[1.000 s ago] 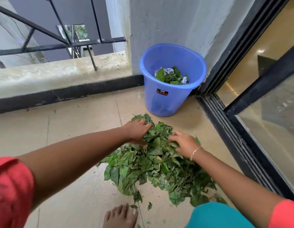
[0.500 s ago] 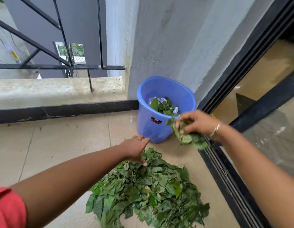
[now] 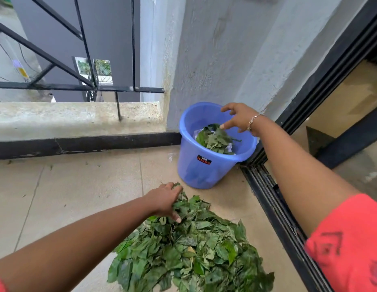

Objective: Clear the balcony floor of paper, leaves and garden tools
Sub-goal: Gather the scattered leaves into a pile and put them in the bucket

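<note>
From the head camera, a blue bucket (image 3: pixel 196 171) stands in the far right corner of the balcony floor (image 3: pixel 77 186), close against the grey wall (image 3: pixel 225 60) and the black door track (image 3: pixel 278 218). Inside it lie green leaves (image 3: pixel 215 140) with bits of white paper (image 3: pixel 229 146) showing beneath them. The right hand (image 3: pixel 239 120) hovers over the bucket's mouth, just above those leaves, its fingers (image 3: pixel 225 125) spread apart and holding nothing; a thin bracelet (image 3: pixel 251 121) sits on the wrist. A large leaf pile (image 3: pixel 193 249) lies on the floor toward the near edge, just short of the bucket and beside the door track. The left hand (image 3: pixel 165 200) rests on the far end of this pile, palm down, fingers stretched flat over the leaves rather than curled round them. A red sleeve (image 3: pixel 352 239) covers the right upper arm. Along the far edge of the floor runs a low concrete ledge (image 3: pixel 77 116) topped by a black metal railing (image 3: pixel 84 87).
</note>
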### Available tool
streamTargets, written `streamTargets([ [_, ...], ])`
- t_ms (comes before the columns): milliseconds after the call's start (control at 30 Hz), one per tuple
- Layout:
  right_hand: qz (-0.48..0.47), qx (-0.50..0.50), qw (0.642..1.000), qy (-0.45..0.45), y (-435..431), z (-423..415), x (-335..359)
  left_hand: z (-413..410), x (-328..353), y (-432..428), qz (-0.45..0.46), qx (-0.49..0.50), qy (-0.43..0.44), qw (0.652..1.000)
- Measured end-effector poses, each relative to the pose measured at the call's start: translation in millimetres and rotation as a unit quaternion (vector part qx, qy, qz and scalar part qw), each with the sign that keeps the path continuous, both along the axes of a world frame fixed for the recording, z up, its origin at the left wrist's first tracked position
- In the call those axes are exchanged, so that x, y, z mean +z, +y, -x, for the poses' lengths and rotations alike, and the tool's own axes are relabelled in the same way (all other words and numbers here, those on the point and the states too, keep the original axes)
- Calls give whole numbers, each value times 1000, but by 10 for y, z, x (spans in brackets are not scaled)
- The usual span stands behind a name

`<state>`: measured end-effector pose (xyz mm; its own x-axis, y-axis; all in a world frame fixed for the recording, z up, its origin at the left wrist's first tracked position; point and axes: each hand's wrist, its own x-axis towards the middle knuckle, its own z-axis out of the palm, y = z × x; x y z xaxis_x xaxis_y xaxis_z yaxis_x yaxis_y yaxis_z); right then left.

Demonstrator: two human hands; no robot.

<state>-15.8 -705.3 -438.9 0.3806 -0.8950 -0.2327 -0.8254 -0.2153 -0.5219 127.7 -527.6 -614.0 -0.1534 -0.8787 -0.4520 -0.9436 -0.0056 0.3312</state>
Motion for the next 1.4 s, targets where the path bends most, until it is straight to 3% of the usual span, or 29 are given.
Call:
streamTargets([
  [100,98,41,991,-82,413,50,-103,-83,-71,141,-15,22,-15,1000],
  [200,53,122,981,-140,1039,85,-485,-150,-194,346,-35,80,-34,996],
  [233,18,146,982,-117,1200,90,-710,-148,-258,427,-46,100,-38,993],
  [300,-35,197,980,20,1412,96,-1232,-111,-391,583,-72,127,-39,988],
  [400,-81,239,940,230,1521,162,-1890,-5,-536,753,-104,122,-46,986],
  [567,-155,241,913,290,1661,207,-2248,172,-710,960,-114,67,-92,987],
  [667,-120,273,894,334,1869,189,-2340,197,-746,1027,-103,48,-124,986],
  [800,-25,268,918,290,1965,240,-2324,138,-747,1034,-43,35,-113,992],
  [900,-5,238,946,222,1897,305,-2334,125,-725,992,-12,48,-76,996],
  [1100,-125,129,974,137,1624,320,-1985,137,-552,755,28,107,17,994],
  [1400,-266,49,963,7,1346,610,-1229,152,-350,531,45,145,85,985],
])
